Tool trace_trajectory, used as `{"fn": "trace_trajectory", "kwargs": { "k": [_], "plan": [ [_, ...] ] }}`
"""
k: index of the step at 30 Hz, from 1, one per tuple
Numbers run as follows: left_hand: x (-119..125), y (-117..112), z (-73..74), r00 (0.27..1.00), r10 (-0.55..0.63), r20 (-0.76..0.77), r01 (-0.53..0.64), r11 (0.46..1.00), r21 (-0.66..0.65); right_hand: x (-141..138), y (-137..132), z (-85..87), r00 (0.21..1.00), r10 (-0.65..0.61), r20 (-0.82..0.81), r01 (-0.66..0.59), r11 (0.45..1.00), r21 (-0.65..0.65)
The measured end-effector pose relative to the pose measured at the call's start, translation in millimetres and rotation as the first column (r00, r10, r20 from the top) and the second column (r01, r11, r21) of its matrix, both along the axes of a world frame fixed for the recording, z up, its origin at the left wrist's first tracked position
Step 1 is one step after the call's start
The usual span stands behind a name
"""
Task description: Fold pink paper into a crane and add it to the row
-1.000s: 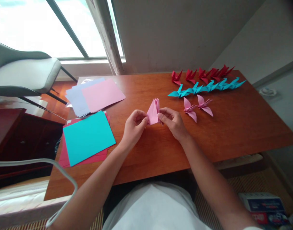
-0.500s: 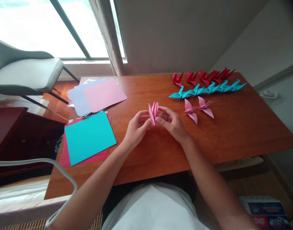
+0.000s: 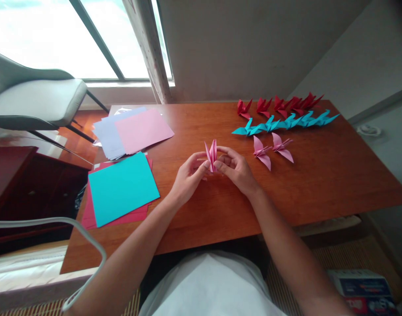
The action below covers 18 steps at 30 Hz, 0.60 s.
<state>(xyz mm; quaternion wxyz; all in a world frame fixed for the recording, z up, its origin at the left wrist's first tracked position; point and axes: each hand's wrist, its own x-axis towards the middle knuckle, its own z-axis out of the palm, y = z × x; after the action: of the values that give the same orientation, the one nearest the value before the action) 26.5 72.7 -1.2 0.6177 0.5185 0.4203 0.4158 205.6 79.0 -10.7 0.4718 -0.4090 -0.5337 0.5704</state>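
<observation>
A folded pink origami paper, with narrow points standing up, is held between both hands above the middle of the table. My left hand pinches its left side, thumb in front and fingers behind. On the other side my right hand grips it the same way, its thumb against the lower part of the folds. The fingertips behind the paper are partly hidden. To the right of my right hand lie two pink paper cranes with spread wings.
Behind the pink cranes stand a row of blue paper cranes and a row of red ones. At left on the wooden table lie blue sheets over red ones, and pink and lilac sheets. A chair stands beyond.
The upright points of the folded pink paper have drawn closer together and turned slightly between my fingers. Both hands stay in nearly the same place.
</observation>
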Motion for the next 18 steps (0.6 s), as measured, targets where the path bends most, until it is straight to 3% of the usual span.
{"fn": "trace_trajectory", "kwargs": {
  "k": [18],
  "plan": [
    [1.4,1.0,0.2,1.0,0.001,0.026,-0.001,1.0,-0.007,0.1,0.4,-2.4,1.0,0.0,0.017,0.0,1.0,0.003]
  ]
}}
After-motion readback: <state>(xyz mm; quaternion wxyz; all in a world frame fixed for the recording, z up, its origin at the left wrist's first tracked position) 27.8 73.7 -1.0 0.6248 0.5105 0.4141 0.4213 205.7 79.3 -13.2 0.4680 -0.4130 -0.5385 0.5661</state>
